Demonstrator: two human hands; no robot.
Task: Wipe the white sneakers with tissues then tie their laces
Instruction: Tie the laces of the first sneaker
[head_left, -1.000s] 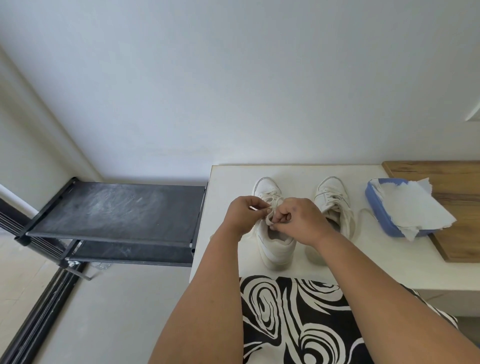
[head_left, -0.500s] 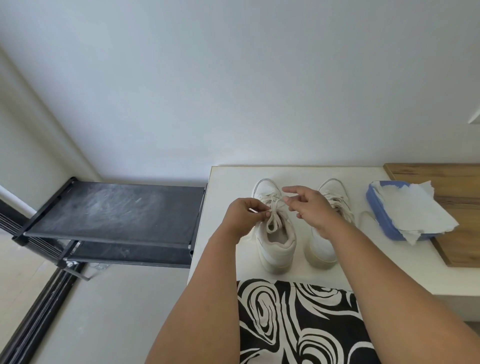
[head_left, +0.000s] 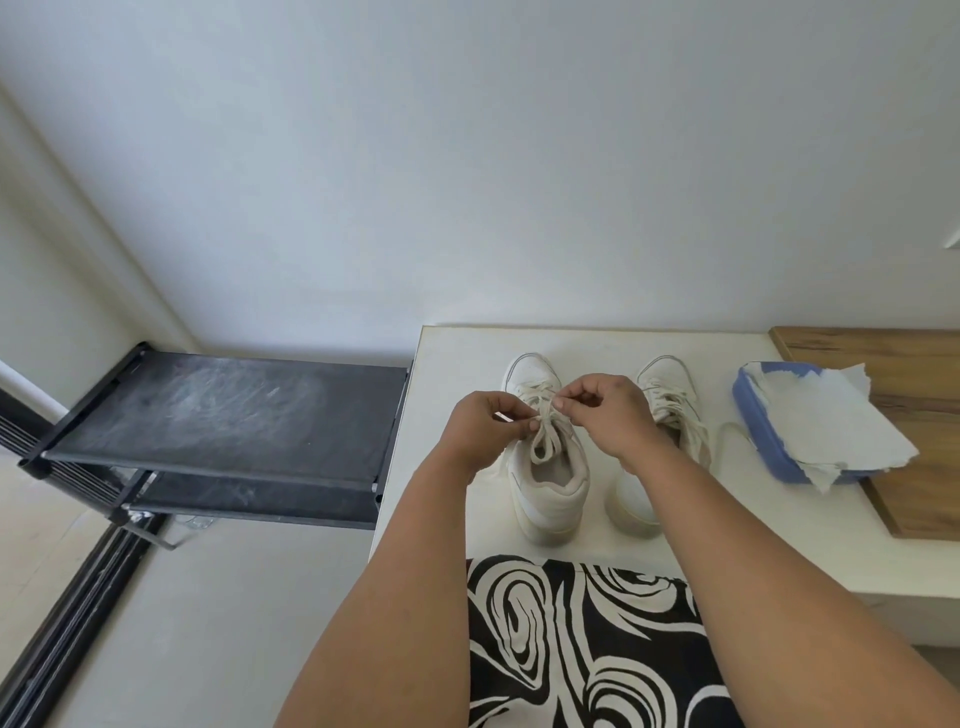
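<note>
A: Going left to right, what is the person working on?

B: The left hand (head_left: 485, 428) is pinching one strand of the lace (head_left: 544, 441) over the left shoe (head_left: 545, 467), and the right hand (head_left: 605, 413) is pinching another strand just beside it. Both shoes are standing side by side on the white bench (head_left: 447, 364), toes toward the wall. The right shoe (head_left: 670, 400) is sitting partly behind the right forearm, its lace trailing loose toward the tissue box (head_left: 769, 441).

A: So which step is under way?

B: Tying, it is looking like, on the left shoe. Loops are hanging down into the shoe's opening, so the bow is probably forming but not pulled snug.

A: And the next move?

B: Likely both hands are needing to draw the loops apart evenly, keeping the pinch firm so the knot is not slipping. After that the right shoe is waiting.

A: Any brand or writing?

B: None is showing readably. The shoes are looking plain, and the blue box is lying under a torn tissue (head_left: 831, 421).
</note>
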